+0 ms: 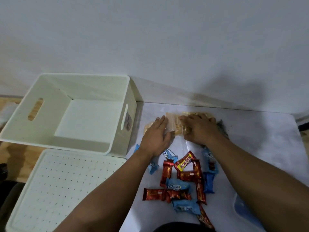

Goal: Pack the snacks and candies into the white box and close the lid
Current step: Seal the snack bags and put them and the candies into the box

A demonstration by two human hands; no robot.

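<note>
Both hands gather clear snack packets at the table's far side.
Left hand (154,134) lies flat, right hand (199,129) curls over packets (173,124); slippery film could slide out. White box (80,81) stands empty, left.

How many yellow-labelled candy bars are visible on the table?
1. The yellow-labelled bar lies tilted at the top of the candy pile, just below the left hand and right hand. Others may be hidden under the hands or wrappers.
</note>
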